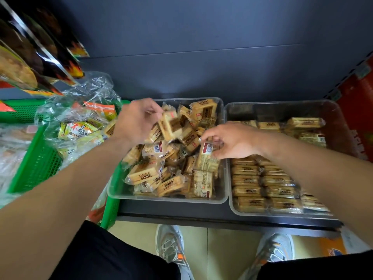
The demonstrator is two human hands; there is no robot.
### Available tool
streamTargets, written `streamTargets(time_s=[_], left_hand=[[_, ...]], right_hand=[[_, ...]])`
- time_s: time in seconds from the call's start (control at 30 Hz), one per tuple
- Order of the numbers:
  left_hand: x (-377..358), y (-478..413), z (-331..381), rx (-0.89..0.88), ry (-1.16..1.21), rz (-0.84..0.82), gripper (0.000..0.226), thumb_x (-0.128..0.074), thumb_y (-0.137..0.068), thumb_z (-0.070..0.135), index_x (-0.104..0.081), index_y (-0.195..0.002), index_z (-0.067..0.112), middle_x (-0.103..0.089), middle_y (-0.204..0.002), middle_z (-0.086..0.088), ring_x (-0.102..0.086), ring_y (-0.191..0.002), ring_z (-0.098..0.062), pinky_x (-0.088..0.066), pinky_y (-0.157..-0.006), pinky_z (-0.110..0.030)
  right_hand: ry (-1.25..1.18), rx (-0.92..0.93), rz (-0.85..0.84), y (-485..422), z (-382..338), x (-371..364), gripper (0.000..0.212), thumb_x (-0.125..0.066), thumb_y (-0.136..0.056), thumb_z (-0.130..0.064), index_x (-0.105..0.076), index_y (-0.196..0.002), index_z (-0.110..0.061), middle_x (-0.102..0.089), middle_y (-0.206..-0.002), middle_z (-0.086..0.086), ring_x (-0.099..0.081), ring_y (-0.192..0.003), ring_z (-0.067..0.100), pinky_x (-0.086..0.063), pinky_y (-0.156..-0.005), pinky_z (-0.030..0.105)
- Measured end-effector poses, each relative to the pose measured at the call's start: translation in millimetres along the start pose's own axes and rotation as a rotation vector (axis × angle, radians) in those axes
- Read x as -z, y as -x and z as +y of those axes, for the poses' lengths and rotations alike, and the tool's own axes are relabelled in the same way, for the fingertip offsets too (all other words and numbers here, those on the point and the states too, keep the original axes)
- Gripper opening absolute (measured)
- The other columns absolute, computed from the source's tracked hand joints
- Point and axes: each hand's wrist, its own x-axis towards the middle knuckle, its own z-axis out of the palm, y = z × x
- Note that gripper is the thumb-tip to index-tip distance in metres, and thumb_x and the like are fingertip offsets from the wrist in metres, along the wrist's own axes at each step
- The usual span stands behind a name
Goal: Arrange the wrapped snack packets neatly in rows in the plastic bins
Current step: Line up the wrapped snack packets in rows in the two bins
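Snack packets (149, 174) heaped loose in left bin (167, 200); right bin (280, 103) holds neat rows. Left hand (137, 120) grips one packet (168, 126), right hand (234, 140) pinches second packet (207, 151) above heap.

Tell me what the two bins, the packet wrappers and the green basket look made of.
Left bin and right bin: clear, glossy rigid plastic; contents show through the walls. Packet wrappers: thin transparent film, crinkled and shiny, probably plastic. Green basket: moulded plastic, matte, with mesh-like perforated sides.
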Motion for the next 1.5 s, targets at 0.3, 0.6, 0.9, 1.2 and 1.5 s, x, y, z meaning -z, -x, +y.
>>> streamTargets(time_s=[0.3,0.6,0.9,1.2,1.5], left_hand=[[20,-4,-14,0.059,0.111,0.069,0.007,-0.069,-0.095,0.014,-0.071,-0.091,0.020,-0.069,-0.100,0.009,-0.063,-0.099,-0.009,-0.047,-0.085,-0.017],[30,-5,-32,0.135,0.000,0.099,0.020,-0.069,-0.095,0.018,-0.062,-0.082,0.031,-0.065,-0.091,0.018,-0.061,-0.090,-0.007,-0.046,-0.081,-0.024],[58,-3,-45,0.110,0.024,0.182,0.012,-0.068,-0.096,0.016,-0.066,-0.089,0.025,-0.067,-0.098,0.008,-0.063,-0.088,-0.008,-0.047,-0.075,-0.023],[61,26,-49,0.146,0.257,-0.093,0.014,-0.068,-0.093,0.002,-0.065,-0.088,0.014,-0.073,-0.094,-0.006,-0.076,-0.075,-0.016,-0.061,-0.077,-0.037],[47,25,-30,0.019,-0.006,-0.176,0.020,-0.075,-0.090,0.029,-0.071,-0.110,0.029,-0.066,-0.123,0.013,-0.061,-0.113,-0.006,-0.045,-0.103,-0.032]], right_hand=[[0.079,-0.060,0.153,-6,-4,4,0.046,-0.069,-0.094,-0.030,-0.055,-0.137,-0.035,-0.064,-0.120,-0.008,-0.060,-0.104,0.014,-0.050,-0.090,0.036],[0.254,-0.024,0.409,-30,-31,-10,0.051,-0.064,-0.094,-0.027,-0.051,-0.143,-0.022,-0.052,-0.144,0.002,-0.048,-0.135,0.024,-0.041,-0.114,0.045],[-0.142,0.003,0.244,-62,-79,-55,0.057,-0.040,-0.102,-0.058,-0.046,-0.142,-0.018,-0.049,-0.146,0.004,-0.050,-0.133,0.027,-0.043,-0.108,0.043],[-0.208,0.071,0.437,-64,-96,-42,0.076,-0.050,-0.098,-0.057,-0.016,-0.160,-0.031,-0.025,-0.161,-0.003,-0.026,-0.148,0.021,-0.026,-0.121,0.049],[0.270,-0.090,0.012,-17,-49,-22,0.046,-0.061,-0.088,-0.064,-0.062,-0.121,-0.032,-0.052,-0.119,-0.007,-0.051,-0.115,0.018,-0.047,-0.100,0.042]])
